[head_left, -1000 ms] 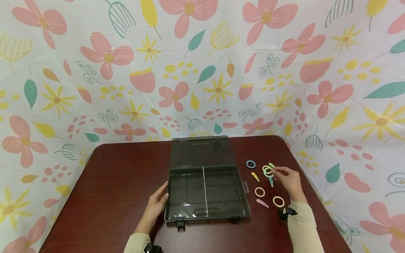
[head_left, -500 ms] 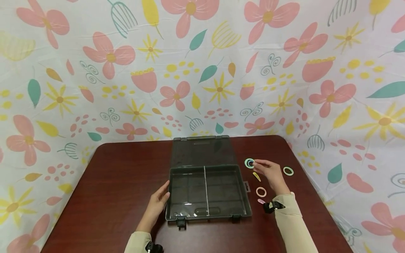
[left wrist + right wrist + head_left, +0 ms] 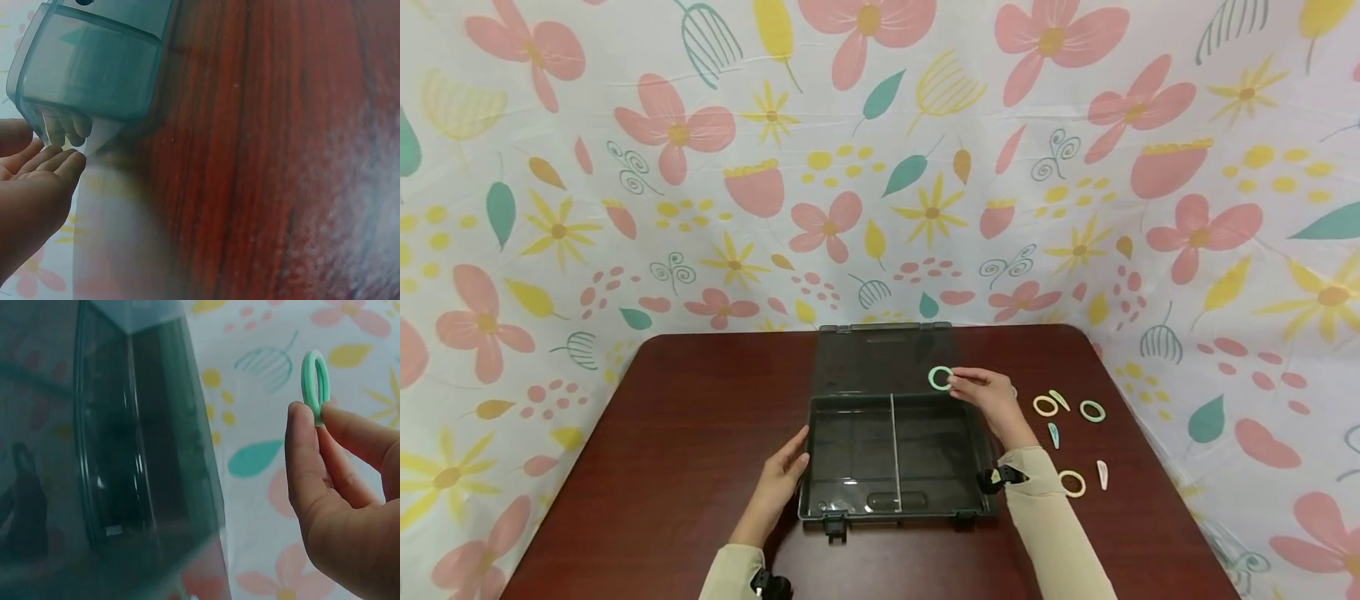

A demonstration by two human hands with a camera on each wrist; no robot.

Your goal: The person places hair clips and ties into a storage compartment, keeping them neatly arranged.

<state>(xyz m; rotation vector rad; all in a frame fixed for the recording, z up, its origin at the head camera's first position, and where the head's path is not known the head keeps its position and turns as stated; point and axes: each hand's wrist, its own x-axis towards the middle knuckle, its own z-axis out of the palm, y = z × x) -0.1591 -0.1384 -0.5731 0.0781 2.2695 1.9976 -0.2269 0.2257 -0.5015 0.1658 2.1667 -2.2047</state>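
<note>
My right hand [image 3: 996, 408] pinches a mint-green hair tie [image 3: 307, 381] between thumb and fingertips. In the head view it holds the hair tie over the lower right of the lid, just beyond the right compartment. The dark see-through plastic box [image 3: 850, 517] lies open on the table, its lid [image 3: 880, 358] folded back flat. A thin divider [image 3: 895, 450] splits it into two bare compartments. My left hand [image 3: 771, 492] rests against the box's left side, its fingers [image 3: 70, 167] extended along the wall in the left wrist view.
Right of the box lie a yellow hair tie [image 3: 1036, 407], a green hair tie [image 3: 1093, 419] and a cream hair tie [image 3: 1074, 496]. Among them are a yellow-green hair clip [image 3: 1060, 400], a blue clip [image 3: 1054, 435] and a pale clip [image 3: 1102, 475]. My right forearm hides part of that area.
My right hand has lifted the mint-green hair tie from the group at the right and carried it left to the box. My left hand has stayed at the box's side.
</note>
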